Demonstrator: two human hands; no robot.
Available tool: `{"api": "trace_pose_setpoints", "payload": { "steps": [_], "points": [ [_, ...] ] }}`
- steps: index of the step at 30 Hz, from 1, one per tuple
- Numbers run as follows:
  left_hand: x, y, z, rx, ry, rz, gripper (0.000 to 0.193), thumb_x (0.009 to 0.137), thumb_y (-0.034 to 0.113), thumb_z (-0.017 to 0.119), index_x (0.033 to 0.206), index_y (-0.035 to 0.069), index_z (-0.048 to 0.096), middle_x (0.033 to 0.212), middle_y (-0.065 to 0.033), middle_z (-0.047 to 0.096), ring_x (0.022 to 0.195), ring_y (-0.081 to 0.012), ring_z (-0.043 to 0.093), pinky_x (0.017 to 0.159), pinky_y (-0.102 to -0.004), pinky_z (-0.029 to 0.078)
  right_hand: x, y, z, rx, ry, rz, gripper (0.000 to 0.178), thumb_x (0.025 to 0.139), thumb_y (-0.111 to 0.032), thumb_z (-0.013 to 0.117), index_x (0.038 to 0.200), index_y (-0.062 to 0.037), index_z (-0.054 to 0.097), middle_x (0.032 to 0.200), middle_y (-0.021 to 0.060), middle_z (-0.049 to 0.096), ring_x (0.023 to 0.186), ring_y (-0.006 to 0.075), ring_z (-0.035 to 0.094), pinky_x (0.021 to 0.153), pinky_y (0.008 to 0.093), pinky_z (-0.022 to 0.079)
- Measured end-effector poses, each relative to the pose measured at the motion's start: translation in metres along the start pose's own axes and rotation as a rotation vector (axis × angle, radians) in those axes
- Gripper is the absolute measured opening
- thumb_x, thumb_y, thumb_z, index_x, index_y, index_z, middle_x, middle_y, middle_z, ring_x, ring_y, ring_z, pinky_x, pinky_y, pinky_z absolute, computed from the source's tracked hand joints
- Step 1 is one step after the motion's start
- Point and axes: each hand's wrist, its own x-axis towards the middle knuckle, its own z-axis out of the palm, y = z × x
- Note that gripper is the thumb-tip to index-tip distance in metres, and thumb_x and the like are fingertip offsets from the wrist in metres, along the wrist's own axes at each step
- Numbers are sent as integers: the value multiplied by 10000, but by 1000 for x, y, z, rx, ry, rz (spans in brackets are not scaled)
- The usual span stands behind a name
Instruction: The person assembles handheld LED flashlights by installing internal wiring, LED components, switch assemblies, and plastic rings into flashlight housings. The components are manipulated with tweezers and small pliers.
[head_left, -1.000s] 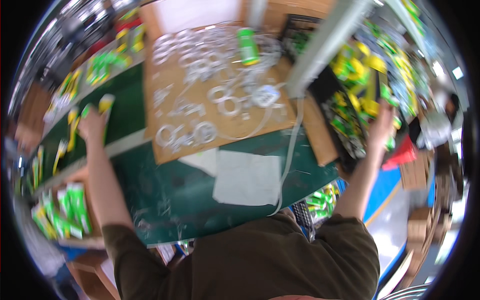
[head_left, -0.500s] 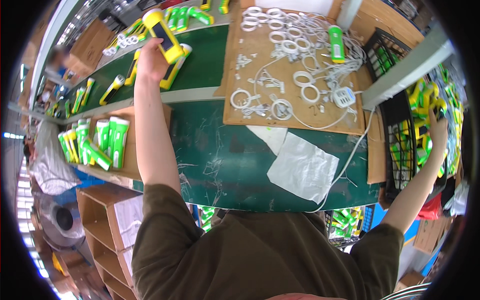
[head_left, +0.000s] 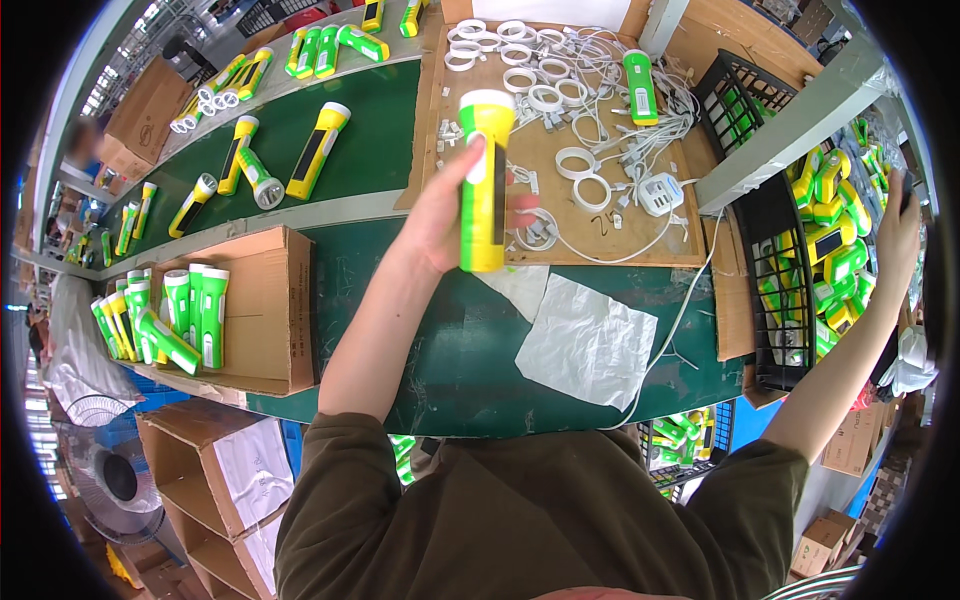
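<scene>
My left hand [head_left: 440, 215] is closed round a yellow-and-green flashlight [head_left: 484, 190] with a white head and a dark panel on its side. It holds the flashlight upright over the near left corner of the brown work board [head_left: 630, 245]. At the far right my right hand [head_left: 899, 225] reaches past the black crate [head_left: 785, 300] of yellow-and-green flashlights [head_left: 840, 235]. Its fingers curl round something dark that I cannot make out near the picture's rim. A green flashlight [head_left: 640, 88] lies on the board beside white cables and white rings [head_left: 545, 97].
Several flashlights [head_left: 320, 150] lie on the green belt at the left. A cardboard box [head_left: 265, 340] of flashlights stands nearer. A white charging hub [head_left: 660, 194] trails a cable over the bench edge, and a white sheet [head_left: 588, 340] lies in front. A grey post [head_left: 790, 130] rises beside the crate.
My left hand has brought its flashlight from over the belt rightward and nearer, to the board. My right hand has moved farther away along the crate. Another flashlight now shows on the belt.
</scene>
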Motion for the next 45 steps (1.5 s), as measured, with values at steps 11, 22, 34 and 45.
{"api": "trace_pose_setpoints", "payload": {
  "steps": [11, 22, 34, 45],
  "points": [
    [-1, -32, -1, 119, 31, -32, 442, 937, 515, 439, 1062, 98, 516, 796, -45, 598, 564, -164, 577, 490, -310, 479, -259, -183, 19, 1232, -683, -315, 199, 785, 1, 646, 938, -48, 528, 781, 82, 597, 689, 210, 593, 626, 313, 478],
    [7, -59, 8, 242, 69, 162, 392, 935, 369, 524, 1137, 60, 391, 879, -111, 592, 646, -218, 626, 568, -393, 532, -283, -207, 38, 1324, -1099, -111, 129, 874, -102, 629, 952, -12, 579, 684, 83, 606, 540, 168, 601, 504, 279, 467],
    [-1, -59, 8, 307, 96, -45, 396, 949, 467, 449, 1142, 121, 428, 776, -68, 578, 546, -164, 575, 480, -311, 493, -301, -195, 42, 1238, -724, -507, 162, 798, -90, 705, 862, -40, 564, 656, 86, 624, 521, 217, 616, 484, 301, 479],
    [-6, -54, 8, 261, 89, -53, 401, 943, 448, 477, 1135, 105, 399, 796, -82, 560, 585, -170, 585, 479, -349, 514, -305, -196, 51, 1297, -702, -417, 149, 792, -65, 695, 867, -37, 570, 648, 76, 614, 506, 202, 596, 481, 284, 455]
  ]
}}
